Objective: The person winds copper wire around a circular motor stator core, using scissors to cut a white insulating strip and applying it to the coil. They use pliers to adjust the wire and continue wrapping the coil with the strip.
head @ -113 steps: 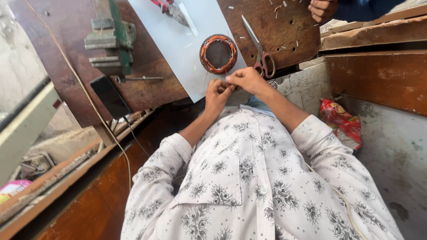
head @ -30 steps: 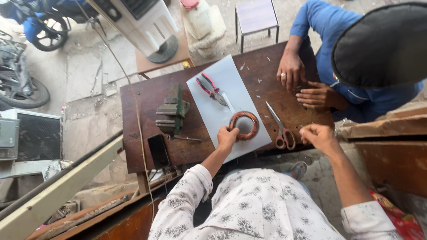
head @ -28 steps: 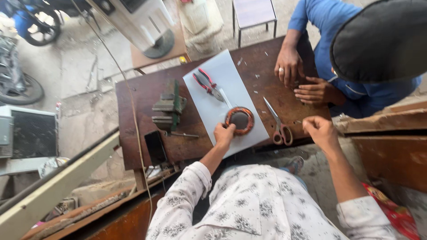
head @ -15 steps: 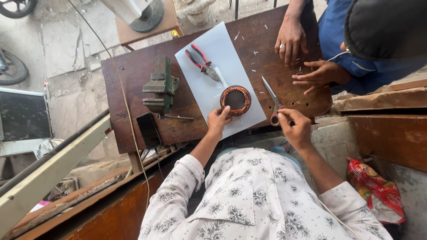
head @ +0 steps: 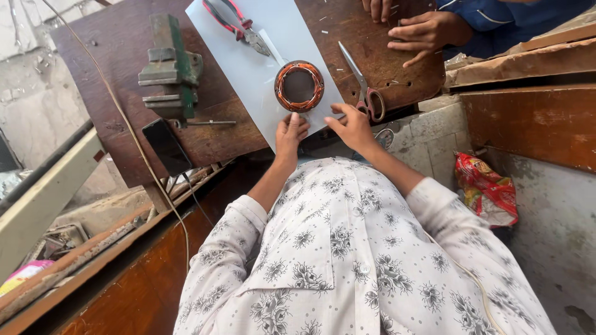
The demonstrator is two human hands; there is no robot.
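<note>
Head camera shows the left hand [head: 290, 131] resting at the near edge of a grey sheet [head: 261, 62], fingers loosely together and holding nothing, just below a copper-wound ring [head: 299, 85] lying flat on that sheet. Right hand [head: 351, 126] lies beside it, fingers partly curled; whether it grips anything cannot be told. Scissors [head: 361, 84] lie just right of the ring, pliers [head: 238, 20] beyond it. A green vise [head: 169, 65] stands to the left on the wooden table [head: 112, 68].
</note>
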